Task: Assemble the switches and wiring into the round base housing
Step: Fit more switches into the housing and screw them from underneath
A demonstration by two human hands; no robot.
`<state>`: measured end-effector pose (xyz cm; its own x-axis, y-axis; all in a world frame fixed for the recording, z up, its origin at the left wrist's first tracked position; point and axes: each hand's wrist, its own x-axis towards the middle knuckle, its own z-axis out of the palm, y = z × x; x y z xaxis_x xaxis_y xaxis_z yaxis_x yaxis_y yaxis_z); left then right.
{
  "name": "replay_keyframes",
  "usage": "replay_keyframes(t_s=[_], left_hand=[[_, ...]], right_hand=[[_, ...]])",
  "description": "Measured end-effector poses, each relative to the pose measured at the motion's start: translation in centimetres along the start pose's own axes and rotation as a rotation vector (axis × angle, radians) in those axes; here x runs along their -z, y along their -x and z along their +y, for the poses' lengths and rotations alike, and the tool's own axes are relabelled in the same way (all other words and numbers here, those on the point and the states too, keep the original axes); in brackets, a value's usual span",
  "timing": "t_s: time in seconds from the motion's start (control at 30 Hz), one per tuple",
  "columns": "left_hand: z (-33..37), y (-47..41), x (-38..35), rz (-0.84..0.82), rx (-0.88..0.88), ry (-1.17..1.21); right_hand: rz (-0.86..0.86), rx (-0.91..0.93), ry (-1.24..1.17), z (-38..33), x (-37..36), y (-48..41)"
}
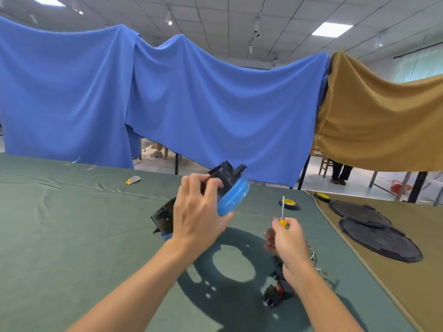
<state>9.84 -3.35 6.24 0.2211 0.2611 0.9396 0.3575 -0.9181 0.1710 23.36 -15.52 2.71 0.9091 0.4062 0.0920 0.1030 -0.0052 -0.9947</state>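
While the left hand (196,212) gripped the housing (233,195), tilted in the air above the table (72,224), and the right hand (287,243) clutched a screwdriver (283,207) over the switches (274,297) and wires (311,255), the housing looked light, rigid and smooth, best held by its rim.

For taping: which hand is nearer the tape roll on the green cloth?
Right. The right hand is on the tape roll's near side; the left hand is farther off, leftward.

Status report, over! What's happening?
Left hand grips round housing, lifted. Right hand holds screwdriver. Switches and wires on table. Nothing blocking.
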Motion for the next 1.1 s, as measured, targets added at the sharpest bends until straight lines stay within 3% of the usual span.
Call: replay_keyframes(t_s=[0.13, 0.4, 0.63, 1.1], left_hand=[[-0.3, 3.1, -1.3, -0.069, -0.23, -0.105], [-1.6, 6.4, -2.9, -0.259, -0.384, -0.133], [-2.4, 8.4, -4.2, -0.249, -0.544, -0.122], [-4.0, 8.8, -4.6, -0.282, -0.603, -0.093]], right_hand=[[-0.037, -0.001, -0.014, 0.5, -0.1, 0.1], [-0.083, 0.009, 0.076, 1.7, -1.4, -0.1], [-0.124, 0.01, 0.125, 2.7, -3.2, -1.0], [-0.167, -0.009, 0.104, 3.0, -5.1, -1.9]])
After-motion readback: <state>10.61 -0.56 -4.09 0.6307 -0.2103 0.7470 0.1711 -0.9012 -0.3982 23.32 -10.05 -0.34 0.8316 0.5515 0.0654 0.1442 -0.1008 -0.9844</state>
